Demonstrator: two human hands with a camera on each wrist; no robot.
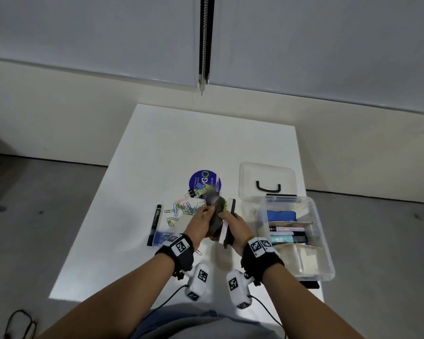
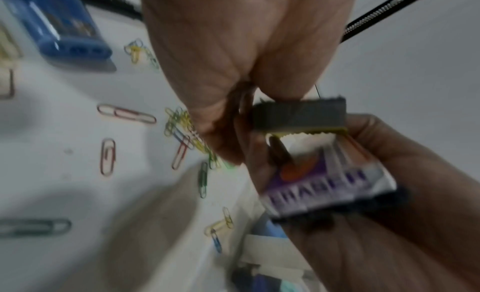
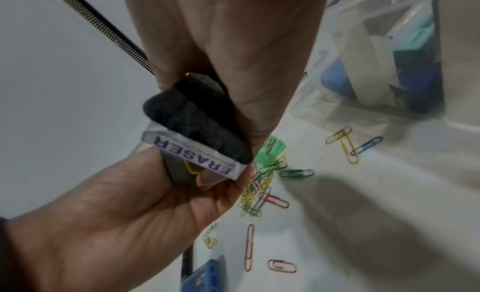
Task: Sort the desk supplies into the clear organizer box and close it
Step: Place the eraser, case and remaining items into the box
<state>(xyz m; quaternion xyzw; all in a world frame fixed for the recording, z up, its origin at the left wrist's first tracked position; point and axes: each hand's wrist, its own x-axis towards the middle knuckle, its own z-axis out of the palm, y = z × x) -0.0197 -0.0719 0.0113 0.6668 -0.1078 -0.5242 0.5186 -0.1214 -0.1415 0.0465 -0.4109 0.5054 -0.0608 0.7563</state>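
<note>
Above the table's middle, my left hand [image 1: 202,217] pinches a dark grey eraser pad with a yellow layer [image 1: 216,216] [image 2: 298,114]. My right hand [image 1: 235,225] grips a whiteboard eraser [image 1: 230,211] with black felt and a white label reading ERASER [image 3: 197,132] [image 2: 324,183]. The two erasers lie pressed against each other between the hands. The clear organizer box [image 1: 326,253] stands to the right with its lid [image 1: 267,177] flipped open behind it. A blue eraser [image 1: 280,216] and several markers [image 1: 288,233] lie inside the box.
Loose coloured paper clips [image 1: 181,209] [image 3: 255,190] are scattered left of the hands. A black marker [image 1: 156,221], a blue plastic item [image 1: 160,237], binder clips [image 1: 196,192] and a round purple sticker [image 1: 205,183] also lie on the white table [image 1: 157,143].
</note>
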